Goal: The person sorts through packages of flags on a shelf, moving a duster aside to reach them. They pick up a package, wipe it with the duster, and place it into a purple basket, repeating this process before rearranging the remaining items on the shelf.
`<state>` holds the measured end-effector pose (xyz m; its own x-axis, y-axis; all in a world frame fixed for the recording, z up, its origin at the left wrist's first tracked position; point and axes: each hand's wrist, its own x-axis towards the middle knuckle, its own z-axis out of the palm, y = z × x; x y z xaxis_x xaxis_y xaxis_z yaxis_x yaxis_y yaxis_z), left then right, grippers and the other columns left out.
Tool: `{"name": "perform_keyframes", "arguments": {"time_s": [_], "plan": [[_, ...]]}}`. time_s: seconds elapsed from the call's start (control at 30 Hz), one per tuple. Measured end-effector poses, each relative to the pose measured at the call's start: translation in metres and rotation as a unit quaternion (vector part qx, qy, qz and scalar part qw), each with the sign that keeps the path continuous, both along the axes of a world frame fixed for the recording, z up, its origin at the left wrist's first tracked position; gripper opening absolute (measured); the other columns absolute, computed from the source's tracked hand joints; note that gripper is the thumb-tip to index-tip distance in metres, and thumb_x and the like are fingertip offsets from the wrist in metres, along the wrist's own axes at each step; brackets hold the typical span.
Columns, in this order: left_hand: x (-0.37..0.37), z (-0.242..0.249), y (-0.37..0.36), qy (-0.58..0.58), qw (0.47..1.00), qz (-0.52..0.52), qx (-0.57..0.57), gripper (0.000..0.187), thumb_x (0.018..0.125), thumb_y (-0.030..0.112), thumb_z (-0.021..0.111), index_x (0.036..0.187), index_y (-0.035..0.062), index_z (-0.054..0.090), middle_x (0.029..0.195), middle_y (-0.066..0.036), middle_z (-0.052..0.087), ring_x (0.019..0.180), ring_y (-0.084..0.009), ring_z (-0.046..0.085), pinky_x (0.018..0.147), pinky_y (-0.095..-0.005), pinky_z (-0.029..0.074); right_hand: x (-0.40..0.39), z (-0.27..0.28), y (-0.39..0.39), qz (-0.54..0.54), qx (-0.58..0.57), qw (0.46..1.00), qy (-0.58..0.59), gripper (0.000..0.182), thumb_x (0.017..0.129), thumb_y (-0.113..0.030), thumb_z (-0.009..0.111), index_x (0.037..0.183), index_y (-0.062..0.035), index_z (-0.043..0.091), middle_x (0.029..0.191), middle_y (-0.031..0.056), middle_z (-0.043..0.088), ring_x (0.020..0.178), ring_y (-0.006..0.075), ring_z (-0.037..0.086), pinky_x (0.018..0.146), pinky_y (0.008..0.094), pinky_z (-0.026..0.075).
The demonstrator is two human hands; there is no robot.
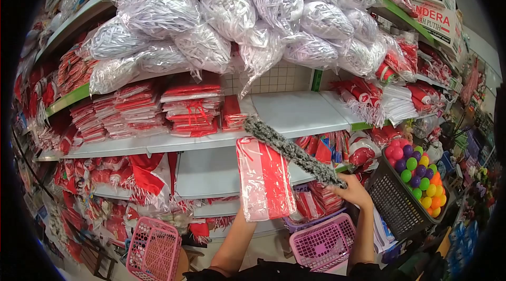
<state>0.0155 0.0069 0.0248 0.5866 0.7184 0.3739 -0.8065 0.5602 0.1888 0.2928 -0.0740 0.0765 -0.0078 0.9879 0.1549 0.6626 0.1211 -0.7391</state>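
Observation:
A flat, clear-wrapped red and white package (266,181) is held up in front of the shelves. My left forearm reaches up to its lower edge, and my left hand is hidden behind it. My right hand (352,190) is closed around the lower right end of a fuzzy grey duster (295,155). The duster slants up to the left, across the package's upper right corner, with its tip near the front of the middle shelf (295,112). Stacks of similar red packages (192,104) lie on the left of that shelf.
Bags of white strips (226,10) overhang the top shelf. A black basket of coloured balls (406,191) stands at the right. Pink baskets (154,249) are low at the left and centre right (324,241). Boxes (432,15) sit at the upper right.

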Motion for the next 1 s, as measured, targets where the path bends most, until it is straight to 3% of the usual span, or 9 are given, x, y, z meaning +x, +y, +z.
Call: {"name": "perform_keyframes", "arguments": {"time_s": [0.1, 0.23, 0.27, 0.37, 0.5, 0.57, 0.73, 0.83, 1.0], "plan": [[0.001, 0.001, 0.004, 0.008, 1.000, 0.011, 0.003, 0.057, 0.093, 0.046, 0.038, 0.136, 0.0075, 0.038, 0.138, -0.014, 0.042, 0.112, -0.0287, 0.054, 0.090, -0.0480, 0.049, 0.003, 0.010, -0.009, 0.246, -0.011, 0.969, -0.032, 0.037, 0.075, -0.029, 0.074, 0.091, 0.0028, 0.065, 0.078, 0.0155, 0.062, 0.074, 0.0178, 0.057, 0.072, 0.0326, 0.045], [0.003, -0.001, 0.007, 0.015, 1.000, 0.015, -0.005, 0.057, 0.093, 0.046, 0.038, 0.136, 0.0073, 0.038, 0.137, -0.014, 0.043, 0.112, -0.0289, 0.053, 0.091, -0.0482, 0.049, 0.009, 0.008, 0.007, -0.012, -0.032, 0.997, -0.067, 0.038, 0.073, -0.026, 0.076, 0.098, 0.0004, 0.066, 0.085, 0.0164, 0.064, 0.084, 0.0187, 0.060, 0.081, 0.0314, 0.045], [0.003, -0.001, 0.008, 0.014, 1.000, 0.018, -0.004, 0.057, 0.093, 0.046, 0.038, 0.136, 0.0073, 0.038, 0.137, -0.014, 0.043, 0.112, -0.0289, 0.053, 0.091, -0.0483, 0.049, 0.005, 0.006, 0.003, 0.101, 0.008, 0.993, 0.052, 0.037, 0.073, -0.026, 0.076, 0.096, 0.0007, 0.065, 0.083, 0.0149, 0.064, 0.080, 0.0195, 0.061, 0.078, 0.0321, 0.046], [0.004, -0.001, 0.012, 0.016, 1.000, 0.020, -0.007, 0.057, 0.093, 0.046, 0.038, 0.135, 0.0072, 0.038, 0.137, -0.014, 0.043, 0.112, -0.0290, 0.053, 0.091, -0.0485, 0.048, 0.015, -0.005, 0.010, 0.266, 0.061, 0.957, -0.096, 0.037, 0.076, -0.027, 0.073, 0.096, 0.0033, 0.064, 0.080, 0.0138, 0.065, 0.074, 0.0176, 0.060, 0.073, 0.0312, 0.047], [0.005, -0.003, 0.017, 0.016, 1.000, 0.026, -0.008, 0.058, 0.093, 0.046, 0.039, 0.135, 0.0071, 0.039, 0.136, -0.014, 0.044, 0.113, -0.0292, 0.053, 0.091, -0.0487, 0.048, 0.012, -0.008, 0.018, 0.102, 0.039, 0.994, 0.001, 0.035, 0.077, -0.027, 0.073, 0.098, 0.0007, 0.066, 0.081, 0.0124, 0.067, 0.071, 0.0139, 0.059, 0.072, 0.0294, 0.047], [0.006, -0.002, 0.021, 0.015, 0.999, 0.028, -0.005, 0.058, 0.093, 0.046, 0.039, 0.135, 0.0070, 0.039, 0.136, -0.014, 0.044, 0.113, -0.0293, 0.053, 0.091, -0.0488, 0.048, 0.009, -0.007, 0.016, 0.271, 0.008, 0.961, -0.051, 0.037, 0.077, -0.030, 0.074, 0.093, 0.0018, 0.066, 0.075, 0.0123, 0.064, 0.069, 0.0133, 0.057, 0.068, 0.0300, 0.046], [0.008, -0.006, 0.024, 0.010, 0.999, 0.030, -0.012, 0.058, 0.092, 0.047, 0.039, 0.134, 0.0068, 0.039, 0.135, -0.014, 0.044, 0.114, -0.0295, 0.052, 0.092, -0.0491, 0.048, 0.025, -0.019, 0.038, 0.043, -0.003, 0.997, -0.057, 0.041, 0.072, -0.033, 0.077, 0.094, -0.0010, 0.067, 0.078, 0.0135, 0.064, 0.070, 0.0136, 0.057, 0.068, 0.0315, 0.046], [0.008, -0.008, 0.027, 0.010, 0.999, 0.031, -0.015, 0.058, 0.092, 0.047, 0.039, 0.134, 0.0067, 0.039, 0.135, -0.015, 0.045, 0.114, -0.0296, 0.052, 0.092, -0.0492, 0.048, 0.014, -0.003, 0.028, 0.261, -0.043, 0.957, -0.118, 0.042, 0.071, -0.035, 0.077, 0.092, -0.0005, 0.067, 0.075, 0.0129, 0.063, 0.069, 0.0138, 0.057, 0.069, 0.0323, 0.047], [0.007, -0.010, 0.029, 0.007, 0.999, 0.032, -0.020, 0.058, 0.092, 0.047, 0.039, 0.134, 0.0066, 0.040, 0.134, -0.015, 0.045, 0.114, -0.0298, 0.052, 0.092, -0.0495, 0.047, 0.038, -0.007, 0.085, -0.118, 0.123, 0.970, -0.171, 0.034, 0.073, -0.025, 0.069, 0.095, 0.0007, 0.062, 0.073, 0.0163, 0.064, 0.063, 0.0318, 0.062, 0.062, 0.0403, 0.049]]}}
